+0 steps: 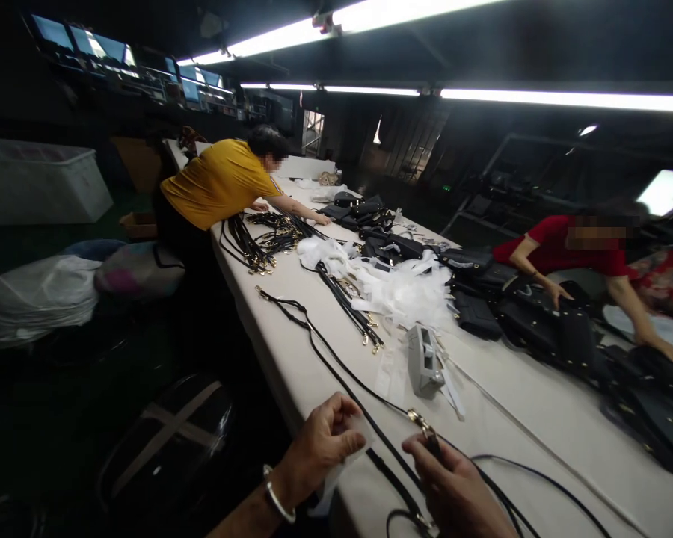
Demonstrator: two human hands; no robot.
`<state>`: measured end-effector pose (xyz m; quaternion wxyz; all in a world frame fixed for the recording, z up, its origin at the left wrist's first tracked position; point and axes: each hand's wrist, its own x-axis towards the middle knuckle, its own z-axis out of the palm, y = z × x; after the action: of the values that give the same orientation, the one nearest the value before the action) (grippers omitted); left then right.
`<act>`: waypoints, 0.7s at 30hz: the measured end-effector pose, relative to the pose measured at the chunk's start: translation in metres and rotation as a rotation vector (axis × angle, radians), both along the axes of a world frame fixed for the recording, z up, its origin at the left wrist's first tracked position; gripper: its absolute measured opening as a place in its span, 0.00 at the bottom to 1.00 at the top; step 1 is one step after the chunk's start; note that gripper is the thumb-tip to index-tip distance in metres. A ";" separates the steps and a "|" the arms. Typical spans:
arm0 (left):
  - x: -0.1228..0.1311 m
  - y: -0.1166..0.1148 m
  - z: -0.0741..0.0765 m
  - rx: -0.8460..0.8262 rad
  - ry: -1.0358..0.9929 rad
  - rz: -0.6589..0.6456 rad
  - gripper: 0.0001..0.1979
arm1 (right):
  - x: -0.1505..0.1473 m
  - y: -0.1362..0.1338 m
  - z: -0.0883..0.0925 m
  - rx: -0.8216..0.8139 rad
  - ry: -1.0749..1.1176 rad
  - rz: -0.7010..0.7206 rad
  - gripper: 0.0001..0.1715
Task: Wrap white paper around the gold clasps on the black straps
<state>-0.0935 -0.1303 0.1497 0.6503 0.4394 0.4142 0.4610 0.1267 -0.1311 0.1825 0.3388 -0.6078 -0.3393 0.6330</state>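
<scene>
Over the near table edge, my left hand (314, 452) is closed in a pinch on a thin translucent white sheet (332, 478), which hangs below the fingers. My right hand (460, 489) grips the end of a black strap just below its gold clasp (420, 421). A long thin black strap (336, 357) runs along the table between and past both hands, with gold hardware at its far end. Ahead of my right hand stands a grey tape dispenser (425, 362). Beyond it is a heap of white wrapping strips (409, 288).
Black straps with gold clasps (348, 306) lie bundled on the white table (274, 336). Black bags (544, 321) are piled along the right side. A person in yellow (218, 183) reaches over from the left; a person in red (572, 243) handles bags opposite. A taped black stool (168, 433) stands lower left.
</scene>
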 end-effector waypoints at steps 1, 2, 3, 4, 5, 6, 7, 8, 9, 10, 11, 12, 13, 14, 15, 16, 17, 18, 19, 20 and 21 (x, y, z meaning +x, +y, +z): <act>0.005 0.000 0.003 0.004 0.031 -0.007 0.23 | -0.005 0.000 -0.002 0.012 -0.001 0.025 0.38; 0.010 -0.001 0.006 0.017 0.076 -0.013 0.23 | -0.011 0.000 -0.003 0.020 0.016 0.061 0.39; 0.014 -0.001 0.009 0.039 0.130 -0.021 0.22 | -0.016 0.000 -0.005 0.024 0.037 0.105 0.39; 0.018 -0.001 0.012 0.064 0.180 -0.036 0.21 | -0.020 0.000 -0.006 0.031 0.048 0.147 0.37; 0.020 0.000 0.014 0.082 0.217 -0.054 0.20 | -0.022 0.001 -0.007 0.035 0.042 0.170 0.34; 0.022 0.000 0.016 0.090 0.242 -0.071 0.20 | -0.021 0.003 -0.007 0.045 0.023 0.169 0.31; 0.023 0.002 0.018 0.085 0.257 -0.087 0.19 | -0.020 0.004 -0.007 0.059 -0.004 0.152 0.29; 0.024 0.003 0.019 0.073 0.268 -0.103 0.18 | -0.017 0.005 -0.007 0.076 -0.035 0.124 0.29; 0.024 0.004 0.020 0.056 0.272 -0.118 0.16 | -0.014 0.006 -0.006 0.097 -0.067 0.093 0.29; 0.024 0.005 0.020 0.039 0.275 -0.129 0.13 | -0.011 0.006 -0.005 0.117 -0.100 0.071 0.29; 0.024 0.006 0.021 0.027 0.273 -0.137 0.10 | -0.008 0.006 -0.004 0.140 -0.128 0.062 0.28; 0.025 0.007 0.021 0.018 0.264 -0.146 0.08 | -0.006 0.006 -0.002 0.158 -0.150 0.061 0.28; 0.026 0.007 0.021 0.013 0.248 -0.157 0.07 | -0.004 0.006 0.000 0.175 -0.176 0.068 0.28; 0.027 0.008 0.021 0.010 0.229 -0.167 0.08 | -0.002 0.006 0.004 0.199 -0.208 0.088 0.28; 0.028 0.009 0.021 0.008 0.208 -0.178 0.10 | -0.001 0.007 0.008 0.233 -0.241 0.129 0.29; 0.029 0.010 0.021 0.005 0.183 -0.188 0.14 | 0.001 0.008 0.014 0.269 -0.276 0.184 0.29; 0.029 0.011 0.020 0.000 0.154 -0.195 0.17 | 0.004 0.009 0.021 0.295 -0.311 0.238 0.30; 0.028 0.012 0.020 -0.004 0.122 -0.198 0.21 | 0.008 0.010 0.028 0.307 -0.338 0.280 0.31; 0.028 0.014 0.019 -0.003 0.088 -0.193 0.23 | 0.012 0.011 0.035 0.308 -0.353 0.302 0.32; 0.026 0.016 0.018 0.003 0.052 -0.188 0.25 | 0.017 0.011 0.043 0.293 -0.354 0.299 0.34; 0.024 0.017 0.017 0.015 0.018 -0.182 0.26 | 0.022 0.011 0.050 0.277 -0.348 0.277 0.35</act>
<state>-0.0693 -0.1130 0.1671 0.6826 0.4842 0.3747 0.3990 0.1487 -0.1200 0.2322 0.2656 -0.6032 -0.5559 0.5065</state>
